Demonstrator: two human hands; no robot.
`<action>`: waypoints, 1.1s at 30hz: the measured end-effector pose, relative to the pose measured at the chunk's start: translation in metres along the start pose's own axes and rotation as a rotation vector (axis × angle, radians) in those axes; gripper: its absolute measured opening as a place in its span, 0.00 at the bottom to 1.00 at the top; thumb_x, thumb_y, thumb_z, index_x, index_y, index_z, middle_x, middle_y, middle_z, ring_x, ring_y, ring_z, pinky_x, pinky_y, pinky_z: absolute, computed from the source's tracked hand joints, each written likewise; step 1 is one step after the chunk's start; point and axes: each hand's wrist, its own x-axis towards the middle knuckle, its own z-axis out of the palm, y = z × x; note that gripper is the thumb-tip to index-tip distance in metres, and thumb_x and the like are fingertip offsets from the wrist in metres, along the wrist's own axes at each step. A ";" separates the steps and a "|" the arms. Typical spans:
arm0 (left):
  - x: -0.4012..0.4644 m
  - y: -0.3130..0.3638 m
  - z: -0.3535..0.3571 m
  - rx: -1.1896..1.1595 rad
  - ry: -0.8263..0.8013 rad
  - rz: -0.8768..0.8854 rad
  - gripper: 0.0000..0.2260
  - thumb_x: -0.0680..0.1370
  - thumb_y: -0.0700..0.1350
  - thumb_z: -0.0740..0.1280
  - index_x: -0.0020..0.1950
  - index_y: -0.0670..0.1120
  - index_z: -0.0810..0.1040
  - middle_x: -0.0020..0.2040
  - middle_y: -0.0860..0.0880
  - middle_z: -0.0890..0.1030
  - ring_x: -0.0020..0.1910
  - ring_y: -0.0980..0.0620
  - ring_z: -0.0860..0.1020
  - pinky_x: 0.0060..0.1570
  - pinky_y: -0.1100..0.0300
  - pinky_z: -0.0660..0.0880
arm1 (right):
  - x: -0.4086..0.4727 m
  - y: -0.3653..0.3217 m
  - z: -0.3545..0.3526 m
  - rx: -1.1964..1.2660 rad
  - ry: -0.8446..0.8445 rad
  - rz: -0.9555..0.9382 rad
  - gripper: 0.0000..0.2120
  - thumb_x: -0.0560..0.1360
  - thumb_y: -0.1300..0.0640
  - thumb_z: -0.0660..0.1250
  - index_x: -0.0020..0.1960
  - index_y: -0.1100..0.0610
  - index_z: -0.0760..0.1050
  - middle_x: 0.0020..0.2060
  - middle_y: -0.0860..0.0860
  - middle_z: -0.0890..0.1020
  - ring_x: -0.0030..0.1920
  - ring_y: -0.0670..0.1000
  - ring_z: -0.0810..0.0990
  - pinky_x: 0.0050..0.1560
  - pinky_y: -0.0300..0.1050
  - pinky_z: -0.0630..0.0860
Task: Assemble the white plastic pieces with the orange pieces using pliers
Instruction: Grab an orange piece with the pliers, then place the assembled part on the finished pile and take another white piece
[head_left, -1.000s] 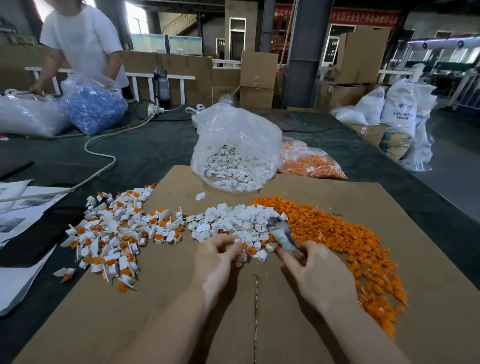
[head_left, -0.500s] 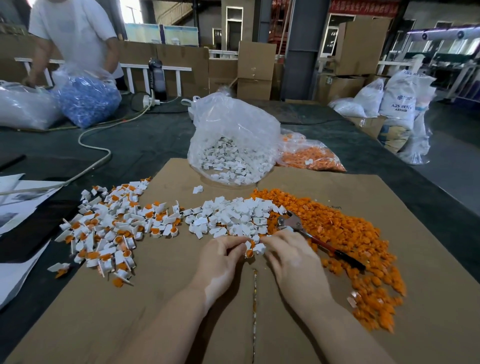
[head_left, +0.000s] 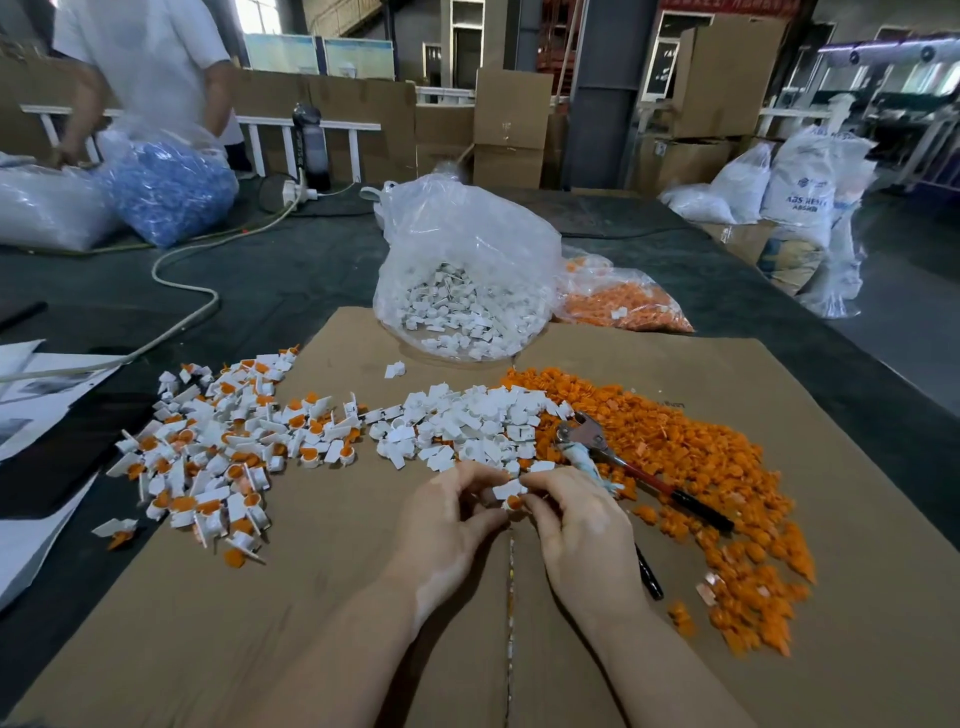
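Piece (head_left: 508, 489) white, orange insert below.

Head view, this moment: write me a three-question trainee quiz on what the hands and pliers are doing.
1. True or false: the pliers are gripped in the right hand.
2. What do both hands pinch between them? A) a white piece with an orange piece B) a blue cap C) a cable
3. Which pile lies to the person's left: loose orange pieces, or joined white-and-orange pieces?

Key
1. False: the pliers lie on the orange pile, beside the right hand.
2. A: the left hand and right hand pinch the white piece with an orange piece.
3. The joined pieces.
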 end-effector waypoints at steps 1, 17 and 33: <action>0.000 0.000 0.000 0.002 0.001 0.001 0.15 0.71 0.37 0.73 0.44 0.58 0.76 0.37 0.54 0.77 0.33 0.60 0.73 0.37 0.72 0.70 | 0.000 0.000 0.000 0.000 -0.007 0.006 0.07 0.69 0.68 0.72 0.45 0.59 0.81 0.39 0.50 0.82 0.42 0.49 0.80 0.44 0.34 0.72; -0.004 -0.001 0.000 -0.012 -0.010 0.052 0.14 0.72 0.37 0.71 0.50 0.55 0.77 0.44 0.58 0.79 0.38 0.62 0.74 0.42 0.74 0.70 | -0.003 -0.001 -0.002 0.128 -0.028 0.000 0.08 0.71 0.68 0.70 0.49 0.60 0.81 0.42 0.50 0.82 0.46 0.49 0.80 0.47 0.45 0.79; -0.008 0.003 0.000 0.071 0.111 0.053 0.11 0.73 0.39 0.71 0.51 0.52 0.77 0.44 0.57 0.77 0.40 0.67 0.74 0.41 0.77 0.67 | -0.003 -0.001 -0.001 0.012 -0.013 -0.059 0.03 0.70 0.61 0.73 0.43 0.59 0.80 0.37 0.49 0.80 0.41 0.48 0.79 0.43 0.37 0.73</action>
